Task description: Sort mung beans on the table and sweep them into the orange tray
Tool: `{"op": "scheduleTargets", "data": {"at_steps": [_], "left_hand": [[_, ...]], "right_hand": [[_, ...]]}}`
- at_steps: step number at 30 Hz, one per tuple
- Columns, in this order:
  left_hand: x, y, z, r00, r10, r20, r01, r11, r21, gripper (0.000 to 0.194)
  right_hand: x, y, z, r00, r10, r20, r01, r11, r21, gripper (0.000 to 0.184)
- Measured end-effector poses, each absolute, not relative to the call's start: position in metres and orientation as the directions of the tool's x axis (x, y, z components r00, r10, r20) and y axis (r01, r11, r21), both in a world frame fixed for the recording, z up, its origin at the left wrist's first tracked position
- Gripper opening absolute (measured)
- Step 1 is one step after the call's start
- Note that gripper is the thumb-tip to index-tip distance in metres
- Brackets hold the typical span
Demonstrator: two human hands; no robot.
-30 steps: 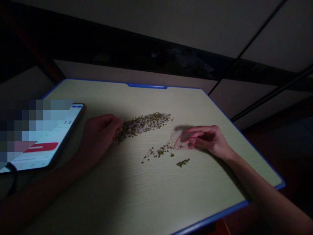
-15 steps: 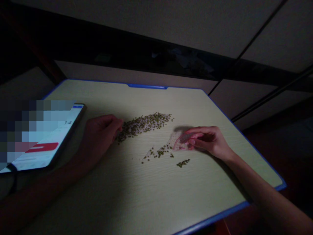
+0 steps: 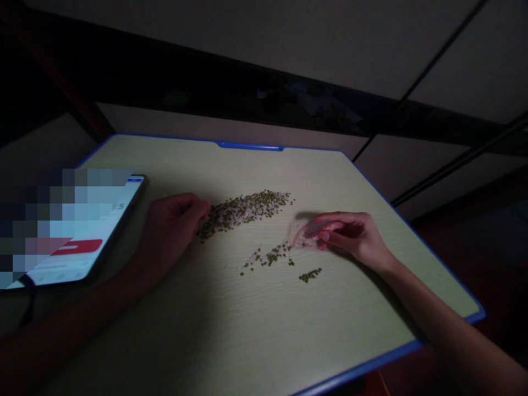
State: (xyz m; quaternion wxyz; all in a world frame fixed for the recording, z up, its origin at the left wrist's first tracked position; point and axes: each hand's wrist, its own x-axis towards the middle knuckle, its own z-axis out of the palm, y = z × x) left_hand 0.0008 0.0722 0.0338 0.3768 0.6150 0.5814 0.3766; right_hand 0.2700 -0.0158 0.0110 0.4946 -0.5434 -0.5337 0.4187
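Observation:
My right hand (image 3: 350,234) pinches a see-through pink protractor (image 3: 303,235) between thumb and fingers, its curved edge towards the left. My left hand (image 3: 177,220) is closed, thumb and fingertips pressed together at the left end of a long heap (image 3: 251,208) of small green beans mixed with pale, rice-like grains. Whether anything is in that pinch, I cannot make out. Left of the protractor lies a loose scatter of green beans (image 3: 272,256) with a few pale grains. Below the protractor sits a small separate cluster of green beans (image 3: 309,275).
Everything lies on a pale wood-grain table (image 3: 256,330) with a blue edge and a blue ledge (image 3: 250,146) at the far side. A tablet or phone with a lit screen (image 3: 99,220) is at the left, a dark cable (image 3: 28,302) beside it. Pale cabinet panels (image 3: 437,165) stand behind.
The protractor has tilted slightly in my right hand, its lower edge a little higher. My left hand keeps its place by the heap. The view has shifted slightly.

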Motion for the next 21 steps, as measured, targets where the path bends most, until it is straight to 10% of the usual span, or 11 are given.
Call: {"op": "scheduleTargets", "data": {"at_steps": [21], "left_hand": [[0.0058,0.0704,0.0401,0.018,0.999,0.032,0.442,-0.036,0.896,0.027]], "right_hand": [[0.2684,-0.0128,0.0098,0.011,0.997,0.075,0.120,0.073,-0.990,0.030]]}}
